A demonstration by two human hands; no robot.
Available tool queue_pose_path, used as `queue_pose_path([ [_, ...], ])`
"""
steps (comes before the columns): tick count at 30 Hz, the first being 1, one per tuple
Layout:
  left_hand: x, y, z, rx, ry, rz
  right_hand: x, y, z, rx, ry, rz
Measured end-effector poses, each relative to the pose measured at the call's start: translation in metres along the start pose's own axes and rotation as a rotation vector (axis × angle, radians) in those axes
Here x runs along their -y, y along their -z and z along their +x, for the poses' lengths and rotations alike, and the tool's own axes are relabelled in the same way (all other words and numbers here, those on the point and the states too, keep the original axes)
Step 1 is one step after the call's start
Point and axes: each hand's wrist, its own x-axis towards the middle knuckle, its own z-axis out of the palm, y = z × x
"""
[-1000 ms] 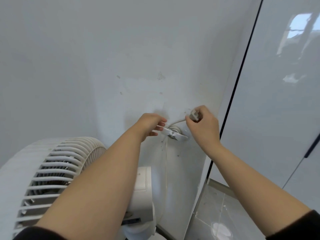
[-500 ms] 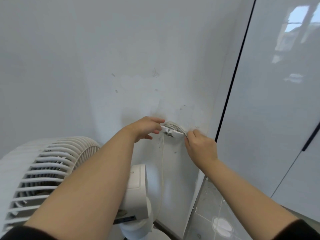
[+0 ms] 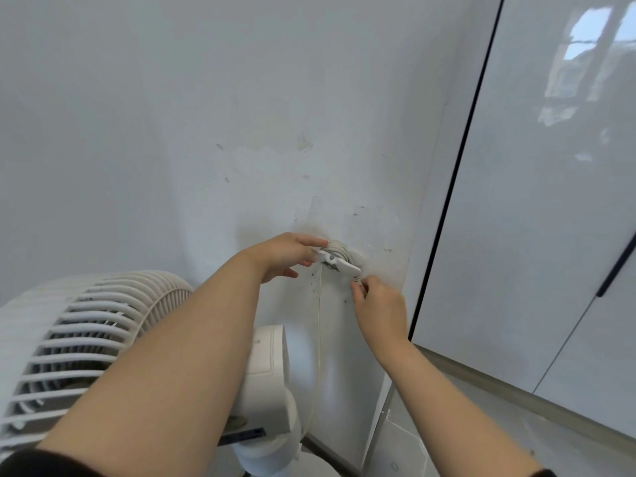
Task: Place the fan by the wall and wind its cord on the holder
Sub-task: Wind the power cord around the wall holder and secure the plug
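A white fan with a ribbed grille stands at the lower left, close to the white wall. Its cream cord runs up the wall to a white cord holder, where several turns are wound behind the holder's flat bar. My left hand holds the left end of that bar between thumb and fingers. My right hand is just below the holder's right end and pinches the end of the cord at its fingertips.
A glossy white cabinet door with a black edge strip and a dark handle fills the right side. Grey floor tiles show at the bottom right. The fan's motor housing and base sit under my left forearm.
My right hand has come down from above and right of the holder to below its right end, bringing the cord round the holder. My left hand has stayed on the bar.
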Motion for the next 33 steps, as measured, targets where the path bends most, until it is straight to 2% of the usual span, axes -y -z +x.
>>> queue_pose_path([
  [4, 0.000, 0.001, -0.001, 0.008, -0.002, -0.007, 0.009, -0.015, -0.004, 0.020, -0.166, 0.256],
  [7, 0.000, 0.000, -0.001, 0.012, -0.003, -0.006, 0.009, -0.010, -0.002, -0.006, -0.203, 0.228],
  [10, 0.000, 0.000, -0.001, 0.007, -0.009, 0.014, 0.003, 0.005, 0.000, -0.112, -0.109, 0.063],
  [13, 0.001, -0.001, 0.000, -0.004, -0.011, 0.044, 0.008, 0.021, 0.005, -0.251, 0.113, -0.121],
  [15, 0.002, -0.001, 0.001, -0.013, -0.016, 0.076, 0.019, 0.031, 0.012, -0.322, 0.183, -0.192],
  [17, 0.002, -0.001, 0.002, -0.020, -0.020, 0.104, 0.029, 0.041, 0.020, -0.292, 0.187, -0.164],
  [18, 0.002, -0.001, 0.003, -0.022, -0.022, 0.114, 0.034, 0.044, 0.022, -0.225, 0.166, -0.139],
  [22, 0.002, -0.002, 0.005, -0.003, -0.063, 0.238, 0.034, 0.049, 0.012, 0.084, 0.045, 0.031],
  [25, 0.004, -0.001, 0.005, 0.023, -0.099, 0.364, 0.030, 0.037, 0.006, 0.241, -0.026, 0.160],
  [27, 0.007, -0.001, 0.006, 0.039, -0.096, 0.422, 0.033, 0.029, 0.005, 0.251, -0.093, 0.351],
  [31, 0.009, 0.000, 0.005, 0.068, -0.079, 0.457, 0.047, 0.023, 0.009, 0.231, -0.381, 0.857],
  [33, 0.007, 0.001, 0.005, 0.071, -0.087, 0.422, 0.049, 0.018, 0.007, 0.203, -0.406, 1.003],
])
